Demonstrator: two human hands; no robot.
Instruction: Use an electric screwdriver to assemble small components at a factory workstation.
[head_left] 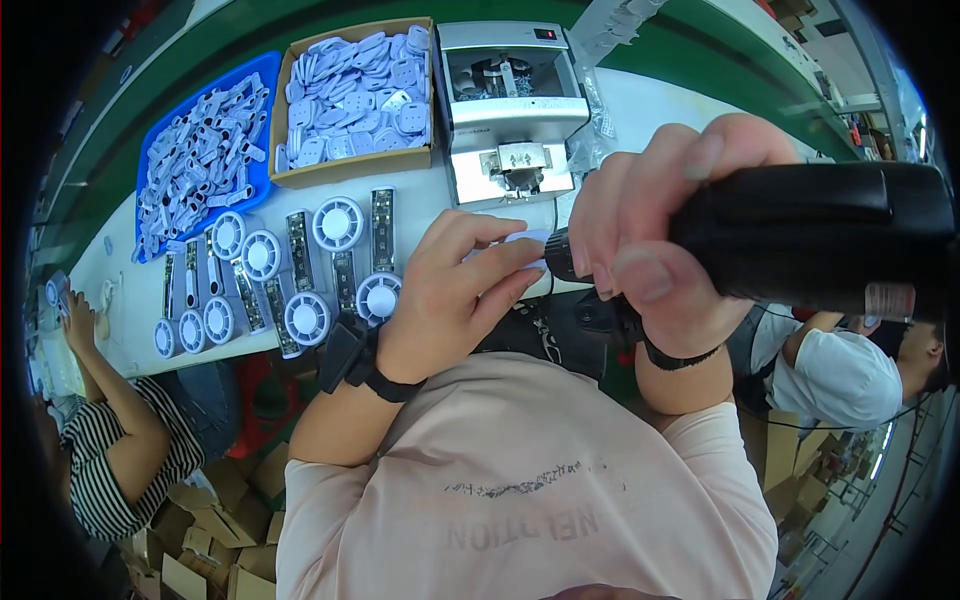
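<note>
My right hand (pixel 680 235) is closed round a black electric screwdriver (pixel 810 235), which lies sideways across the right of the view. Its dark, ridged nose points left at a small white plastic part (pixel 528 238). That part is pinched in the fingers of my left hand (pixel 445 285), which hide most of it. I cannot tell whether the screwdriver's bit touches it. Just beyond my hands stands a silver screw feeder (pixel 515 112) with loose screws in its bin. Several white handheld fans (pixel 338 224) with bare circuit boards in their handles lie left of my left hand.
A cardboard box (pixel 433 90) of white plastic covers stands at the back, beside a blue tray (pixel 272 110) of small white parts. Clear plastic bags (pixel 595 110) lie right of the feeder. Co-workers sit at left (pixel 130 440) and right (pixel 840 370). Cartons (pixel 225 505) fill the floor.
</note>
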